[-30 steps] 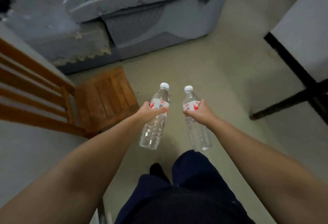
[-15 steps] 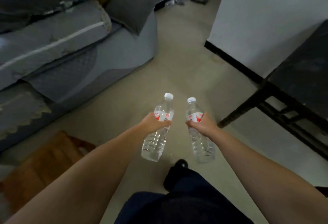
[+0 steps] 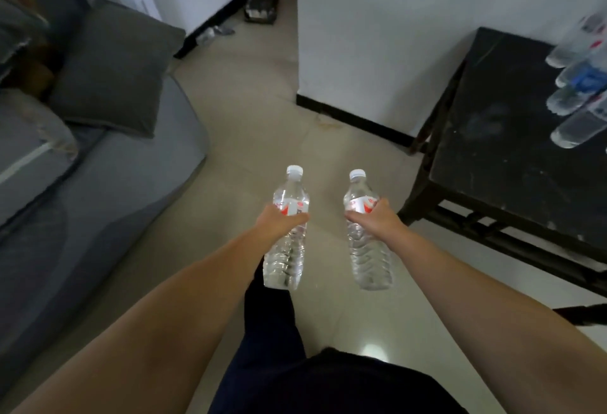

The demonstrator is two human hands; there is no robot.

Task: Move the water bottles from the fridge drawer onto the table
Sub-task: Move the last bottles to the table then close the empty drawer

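- Bottles in transit: my left hand [image 3: 281, 221] is curled round the left bottle [image 3: 287, 233] at its red-and-white label, and my right hand [image 3: 374, 220] wraps the right bottle [image 3: 367, 233] the same way; both are held upright in the air, short of the black table [image 3: 502, 137] and to its left.
- Table: dark, flat, scuffed top on a black frame with a low rail; a row of bottles already there [image 3: 578, 98] occupies its far right edge, blurred, so I cannot tell whether they stand or lie.
- Risk, judged: the table's near-left corner and leg lie close to my right forearm; swinging in too low could knock the right bottle against the edge.
- Risk, judged: thin, ribbed clear plastic flexes when squeezed, so a loose grip on the smooth label band could let a full bottle slide downward.
- Risk, judged: setting down too near that row could topple it.
- Materials: white screw caps, transparent ridged walls, clear water; glossy pale floor [image 3: 249, 124] beneath, which would let a dropped bottle roll away.
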